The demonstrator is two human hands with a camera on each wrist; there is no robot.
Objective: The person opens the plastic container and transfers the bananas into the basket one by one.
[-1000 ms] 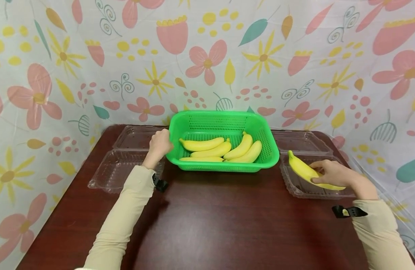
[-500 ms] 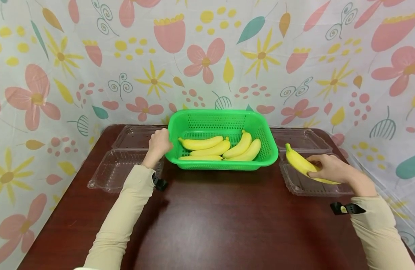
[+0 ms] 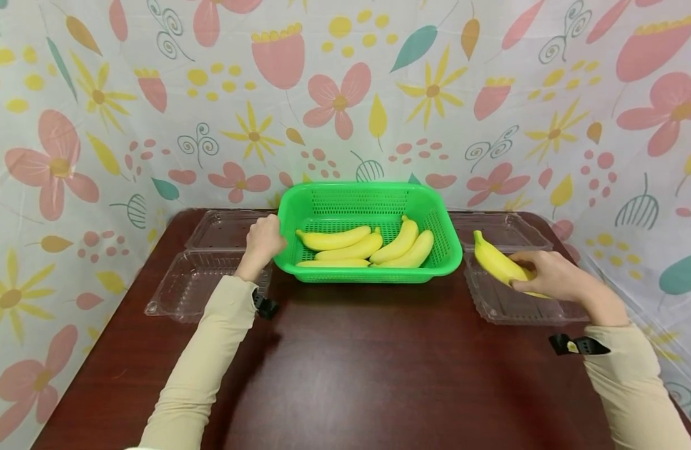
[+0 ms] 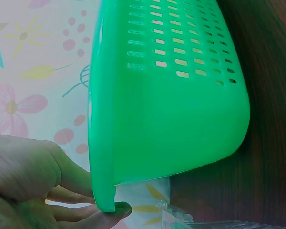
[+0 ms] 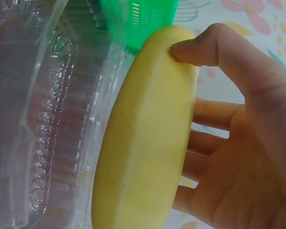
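Note:
My left hand (image 3: 263, 242) grips the left rim of a green plastic basket (image 3: 368, 275); in the left wrist view its fingers (image 4: 93, 217) curl around the rim's edge. Several yellow bananas (image 3: 351, 249) lie inside the basket. On the right, my right hand (image 3: 556, 278) holds another banana (image 3: 494, 259) over a clear plastic clamshell container (image 3: 508, 312), stem end pointing up and left. The right wrist view shows the thumb pressed on the banana (image 5: 143, 129) with the fingers behind it.
A second clear clamshell container (image 3: 182, 284) stands open left of the basket, its lid folded back. Both containers and the basket rest on a dark reddish-brown table (image 3: 368, 362). A floral curtain (image 3: 345, 94) hangs behind and at both sides.
My right hand has lifted the banana slightly up and to the left above the right container. The left hand still grips the basket rim.

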